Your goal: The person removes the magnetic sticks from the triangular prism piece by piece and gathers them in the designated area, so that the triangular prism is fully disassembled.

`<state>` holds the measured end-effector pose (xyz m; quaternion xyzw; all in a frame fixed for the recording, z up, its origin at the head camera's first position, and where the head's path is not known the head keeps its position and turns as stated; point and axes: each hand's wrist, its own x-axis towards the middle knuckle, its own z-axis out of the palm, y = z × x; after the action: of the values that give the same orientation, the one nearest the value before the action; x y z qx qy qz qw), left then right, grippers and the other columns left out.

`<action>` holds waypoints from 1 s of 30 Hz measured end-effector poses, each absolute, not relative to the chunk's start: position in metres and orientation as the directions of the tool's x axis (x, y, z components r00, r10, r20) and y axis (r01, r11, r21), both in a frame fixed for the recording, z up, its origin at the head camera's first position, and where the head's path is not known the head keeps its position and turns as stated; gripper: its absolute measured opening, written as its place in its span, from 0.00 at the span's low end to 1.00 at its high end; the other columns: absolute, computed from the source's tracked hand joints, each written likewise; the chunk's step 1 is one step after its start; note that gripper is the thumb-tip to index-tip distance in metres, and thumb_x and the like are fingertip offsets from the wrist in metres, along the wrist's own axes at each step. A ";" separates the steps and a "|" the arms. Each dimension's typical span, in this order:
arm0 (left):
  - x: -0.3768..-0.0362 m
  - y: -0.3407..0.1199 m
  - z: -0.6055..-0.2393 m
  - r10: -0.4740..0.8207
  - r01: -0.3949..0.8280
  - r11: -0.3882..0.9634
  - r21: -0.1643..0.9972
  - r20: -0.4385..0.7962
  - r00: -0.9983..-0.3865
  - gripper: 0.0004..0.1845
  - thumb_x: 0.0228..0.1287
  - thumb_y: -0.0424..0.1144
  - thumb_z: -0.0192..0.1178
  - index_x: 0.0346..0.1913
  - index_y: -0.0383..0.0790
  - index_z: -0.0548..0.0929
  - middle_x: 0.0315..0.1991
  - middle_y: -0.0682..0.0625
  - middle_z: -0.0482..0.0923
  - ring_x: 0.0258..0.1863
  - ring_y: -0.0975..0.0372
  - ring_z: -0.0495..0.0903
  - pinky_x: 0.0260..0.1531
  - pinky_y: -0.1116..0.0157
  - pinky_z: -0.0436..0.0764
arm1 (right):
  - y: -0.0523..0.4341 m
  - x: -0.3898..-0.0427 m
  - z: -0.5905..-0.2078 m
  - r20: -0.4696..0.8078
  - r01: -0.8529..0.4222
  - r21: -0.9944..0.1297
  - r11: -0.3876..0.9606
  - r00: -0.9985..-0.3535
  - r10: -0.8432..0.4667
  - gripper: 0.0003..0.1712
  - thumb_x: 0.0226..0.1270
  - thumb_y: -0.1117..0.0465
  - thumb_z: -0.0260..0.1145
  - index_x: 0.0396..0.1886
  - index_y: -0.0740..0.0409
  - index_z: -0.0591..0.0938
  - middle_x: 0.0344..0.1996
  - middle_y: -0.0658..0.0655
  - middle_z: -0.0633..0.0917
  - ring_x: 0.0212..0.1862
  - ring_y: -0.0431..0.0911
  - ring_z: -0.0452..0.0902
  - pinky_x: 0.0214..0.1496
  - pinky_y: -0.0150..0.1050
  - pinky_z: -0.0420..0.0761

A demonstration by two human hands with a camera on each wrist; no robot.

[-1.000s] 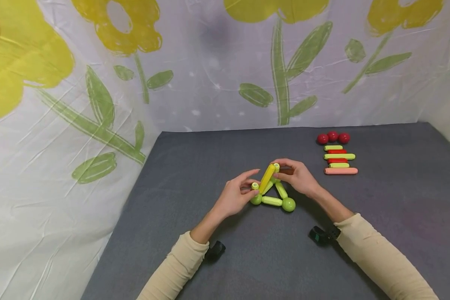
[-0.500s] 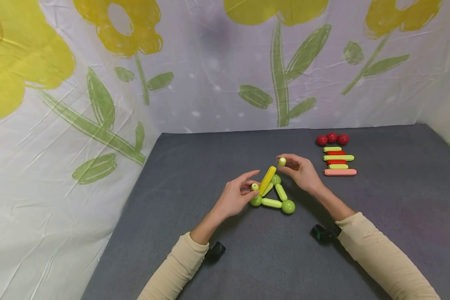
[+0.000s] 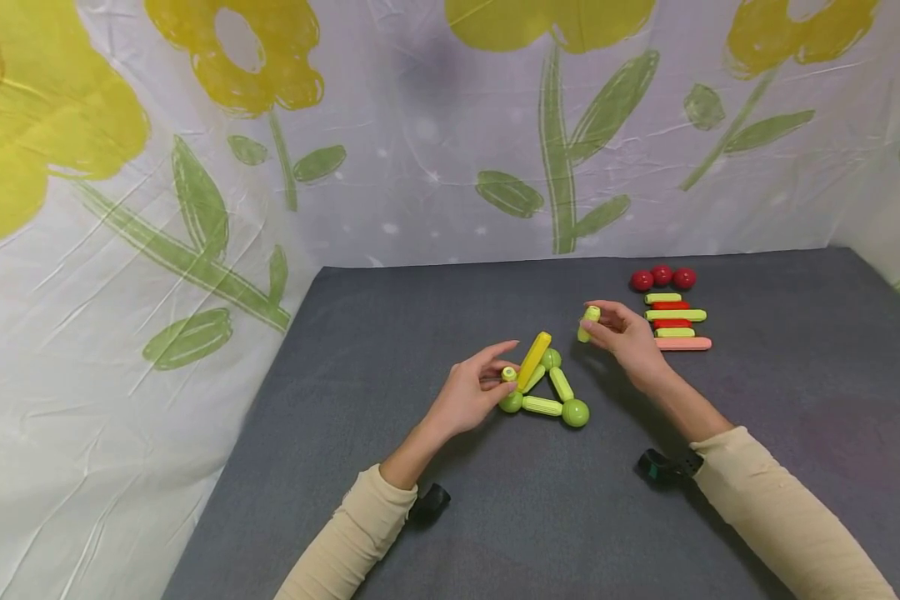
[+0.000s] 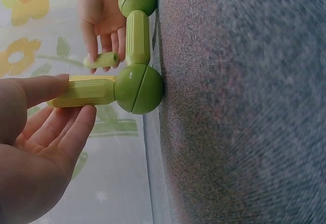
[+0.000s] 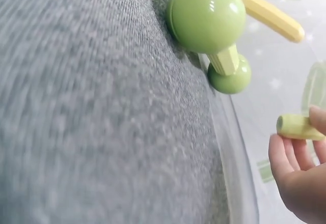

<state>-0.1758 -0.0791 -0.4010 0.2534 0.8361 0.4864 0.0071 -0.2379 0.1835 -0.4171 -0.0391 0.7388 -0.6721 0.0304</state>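
A triangle of light green rods and green balls [image 3: 575,413] lies on the dark table. My left hand [image 3: 471,388] pinches an upright light green rod [image 4: 84,92] that stands on the triangle's left ball [image 4: 140,89]. From that same corner a longer yellow rod [image 3: 534,360] slants up toward the back. To the right of the triangle, my right hand [image 3: 628,340] holds a short light green rod [image 3: 588,324] between thumb and fingers, up off the table. The back ball [image 3: 551,359] has no rod standing on it.
At the back right, three dark red balls [image 3: 662,276] sit in a row. In front of them lie several short and long rods in light green, red and pink [image 3: 682,343], partly behind my right hand. A flowered cloth [image 3: 420,167] hangs behind the table [image 3: 420,317].
My right hand has lifted the short light green rod away from the triangle's back ball and carried it to the right. The left hand has stayed in place.
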 end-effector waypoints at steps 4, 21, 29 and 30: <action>-0.175 -0.079 -0.401 0.434 0.420 0.399 0.815 0.236 -0.870 0.30 0.63 0.26 0.62 0.67 0.38 0.68 0.49 0.44 0.81 0.50 0.54 0.80 0.47 0.67 0.79 | 0.194 -0.233 -0.415 -0.091 0.101 -0.992 -0.080 -0.989 -0.117 0.22 0.68 0.60 0.64 0.59 0.56 0.72 0.46 0.54 0.72 0.47 0.40 0.73 0.51 0.34 0.78; -0.176 -0.080 -0.401 0.435 0.409 0.390 0.825 0.226 -0.872 0.30 0.62 0.27 0.62 0.68 0.38 0.68 0.49 0.43 0.81 0.50 0.53 0.80 0.47 0.67 0.79 | 0.242 -0.215 -0.419 -0.052 0.095 -0.975 -0.200 -0.976 -0.210 0.15 0.72 0.61 0.58 0.56 0.50 0.72 0.47 0.54 0.73 0.43 0.40 0.80 0.47 0.34 0.80; -0.176 -0.078 -0.401 0.435 0.401 0.390 0.829 0.219 -0.874 0.30 0.62 0.27 0.62 0.68 0.38 0.68 0.48 0.43 0.81 0.50 0.53 0.80 0.47 0.67 0.79 | 0.254 -0.209 -0.416 -0.151 0.187 -0.948 -0.260 -0.977 -0.151 0.23 0.68 0.65 0.63 0.58 0.65 0.65 0.39 0.50 0.83 0.41 0.42 0.83 0.46 0.36 0.81; -0.176 -0.078 -0.401 0.434 0.400 0.392 0.829 0.217 -0.874 0.30 0.62 0.27 0.62 0.68 0.38 0.68 0.48 0.44 0.81 0.50 0.54 0.80 0.47 0.67 0.79 | 0.256 -0.208 -0.416 -0.168 0.203 -0.942 -0.268 -0.975 -0.147 0.24 0.68 0.65 0.63 0.58 0.66 0.64 0.38 0.50 0.83 0.41 0.42 0.83 0.46 0.36 0.81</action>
<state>-0.1759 -0.0782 -0.4012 0.2500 0.8340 0.4916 0.0173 -0.2081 0.2561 -0.4158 0.0234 0.5947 -0.7960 0.1101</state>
